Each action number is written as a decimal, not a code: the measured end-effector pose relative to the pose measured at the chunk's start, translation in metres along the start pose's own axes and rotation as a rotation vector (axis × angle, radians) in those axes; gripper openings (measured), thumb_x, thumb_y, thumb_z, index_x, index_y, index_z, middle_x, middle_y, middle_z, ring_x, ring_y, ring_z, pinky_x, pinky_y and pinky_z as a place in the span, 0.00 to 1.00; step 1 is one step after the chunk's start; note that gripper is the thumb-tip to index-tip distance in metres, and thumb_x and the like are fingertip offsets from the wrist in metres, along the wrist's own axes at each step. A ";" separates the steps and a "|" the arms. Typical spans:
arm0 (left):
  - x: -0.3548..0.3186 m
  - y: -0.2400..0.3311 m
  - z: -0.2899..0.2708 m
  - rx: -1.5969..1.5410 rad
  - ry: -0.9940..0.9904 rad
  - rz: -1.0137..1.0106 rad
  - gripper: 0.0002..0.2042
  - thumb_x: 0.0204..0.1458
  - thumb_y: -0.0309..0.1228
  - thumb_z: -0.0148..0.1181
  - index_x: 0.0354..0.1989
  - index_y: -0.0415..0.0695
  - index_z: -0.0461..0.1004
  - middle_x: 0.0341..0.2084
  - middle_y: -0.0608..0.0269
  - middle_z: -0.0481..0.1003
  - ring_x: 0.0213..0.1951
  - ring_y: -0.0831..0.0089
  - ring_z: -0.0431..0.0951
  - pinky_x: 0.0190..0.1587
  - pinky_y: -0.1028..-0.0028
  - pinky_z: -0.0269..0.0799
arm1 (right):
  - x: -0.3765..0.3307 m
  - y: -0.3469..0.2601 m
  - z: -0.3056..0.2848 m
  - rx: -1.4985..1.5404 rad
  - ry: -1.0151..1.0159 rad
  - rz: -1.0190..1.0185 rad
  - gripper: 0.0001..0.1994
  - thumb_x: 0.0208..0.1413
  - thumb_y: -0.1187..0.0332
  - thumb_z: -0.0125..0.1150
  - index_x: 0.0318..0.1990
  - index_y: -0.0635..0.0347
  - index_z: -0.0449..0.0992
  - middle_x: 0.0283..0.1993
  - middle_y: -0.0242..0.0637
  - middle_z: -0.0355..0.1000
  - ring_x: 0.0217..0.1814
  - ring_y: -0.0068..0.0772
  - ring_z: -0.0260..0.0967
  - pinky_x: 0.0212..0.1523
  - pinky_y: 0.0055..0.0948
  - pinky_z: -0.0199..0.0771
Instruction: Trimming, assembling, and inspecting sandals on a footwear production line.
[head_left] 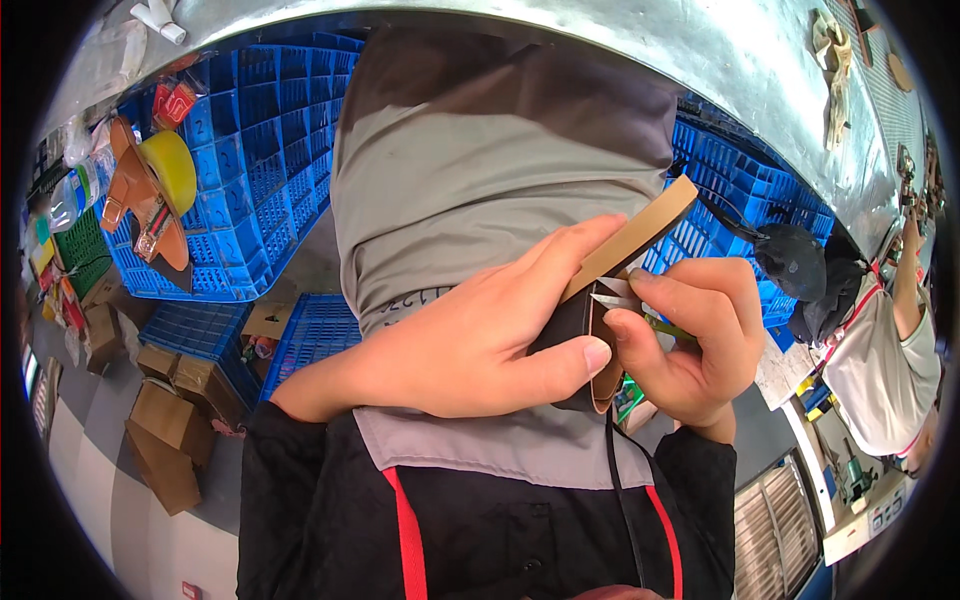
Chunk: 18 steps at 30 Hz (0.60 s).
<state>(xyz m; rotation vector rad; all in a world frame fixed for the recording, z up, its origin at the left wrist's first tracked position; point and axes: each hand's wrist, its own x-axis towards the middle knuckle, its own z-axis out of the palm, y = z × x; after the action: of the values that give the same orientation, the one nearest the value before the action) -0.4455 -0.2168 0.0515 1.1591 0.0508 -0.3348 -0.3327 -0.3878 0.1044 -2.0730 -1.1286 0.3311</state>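
My left hand (490,350) is closed round a piece of footwear, seemingly a sandal (635,238), above my grey apron (500,165). A thick tan sole edge slants up to the right, and a dark brown upper hangs below it. The left thumb presses on the upper's edge. On the right, my right hand (700,330) is closed, its thumb and forefinger pinching a small pale pointed piece (613,293) at the upper's opening. What this piece is does not show. A thin greenish item lies partly hidden behind the right fingers.
A metal bench (700,40) curves across the far side. Blue crates (240,160) stand at left, with brown sandals (150,210) on one; another blue crate (740,190) is at right. Cardboard boxes (165,440) lie at lower left. Another person (885,360) is at far right.
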 end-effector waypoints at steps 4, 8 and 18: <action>0.000 0.006 0.002 0.017 -0.023 -0.109 0.39 0.57 0.44 0.53 0.69 0.32 0.46 0.57 0.39 0.63 0.57 0.46 0.68 0.58 0.60 0.64 | -0.004 -0.001 -0.005 0.039 -0.036 0.080 0.18 0.33 0.76 0.78 0.37 0.64 0.80 0.30 0.38 0.71 0.27 0.30 0.69 0.23 0.24 0.66; 0.001 0.007 0.003 0.075 -0.034 -0.102 0.39 0.57 0.45 0.54 0.70 0.33 0.47 0.57 0.41 0.64 0.57 0.50 0.69 0.59 0.62 0.63 | -0.005 -0.001 -0.007 0.084 -0.062 0.165 0.15 0.36 0.76 0.77 0.35 0.63 0.80 0.30 0.38 0.71 0.27 0.30 0.69 0.24 0.24 0.67; 0.004 0.009 0.005 0.131 -0.058 -0.110 0.38 0.57 0.45 0.54 0.68 0.33 0.49 0.55 0.42 0.66 0.57 0.52 0.69 0.60 0.63 0.62 | -0.010 0.000 -0.008 0.284 -0.081 0.354 0.12 0.40 0.77 0.75 0.33 0.64 0.78 0.29 0.38 0.71 0.28 0.28 0.69 0.27 0.23 0.66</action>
<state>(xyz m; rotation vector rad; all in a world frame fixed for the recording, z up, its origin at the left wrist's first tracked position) -0.4399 -0.2192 0.0603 1.2787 0.0418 -0.4745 -0.3341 -0.3997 0.1083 -2.0091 -0.7061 0.7098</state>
